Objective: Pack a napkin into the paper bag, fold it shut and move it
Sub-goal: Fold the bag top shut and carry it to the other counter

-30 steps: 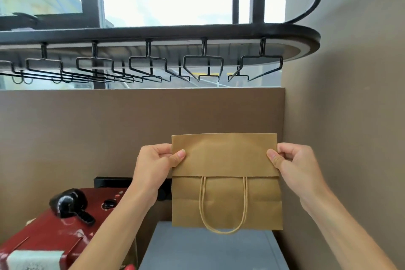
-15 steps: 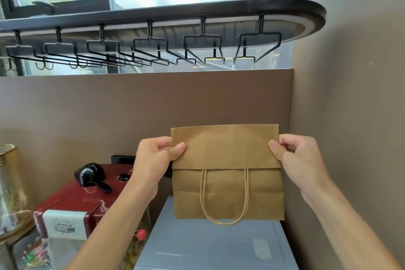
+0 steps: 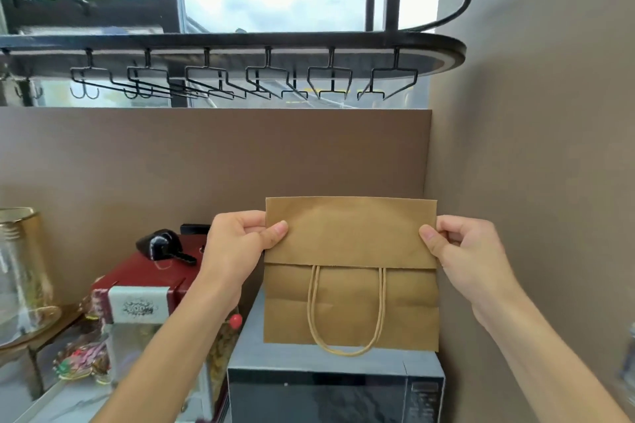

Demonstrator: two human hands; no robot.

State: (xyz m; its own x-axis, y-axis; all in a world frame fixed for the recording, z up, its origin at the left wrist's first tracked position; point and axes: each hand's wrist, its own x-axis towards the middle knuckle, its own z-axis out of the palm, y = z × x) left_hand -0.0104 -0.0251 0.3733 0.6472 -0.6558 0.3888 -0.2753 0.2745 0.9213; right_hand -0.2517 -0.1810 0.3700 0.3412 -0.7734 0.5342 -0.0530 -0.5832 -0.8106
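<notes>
The brown paper bag point(image 3: 350, 299) is held upright in front of me, its top folded down toward me as a flap and its twisted paper handles hanging below the flap. My left hand point(image 3: 237, 244) pinches the flap's left edge, thumb on the front. My right hand point(image 3: 464, 251) pinches the right edge the same way. The bag's bottom edge hovers at or just above the top of a grey microwave point(image 3: 275, 354); I cannot tell whether they touch. No napkin is visible.
A red box point(image 3: 144, 282) with a black object on top stands left of the microwave. A glass jar with a gold rim point(image 3: 20, 261) is at far left. A brown wall panel is behind, a beige wall close on the right, a black hanging rack point(image 3: 240, 55) overhead.
My view has tilted downward, bringing the microwave's front and the items at left into sight. Both hands keep the same grip on the folded bag.
</notes>
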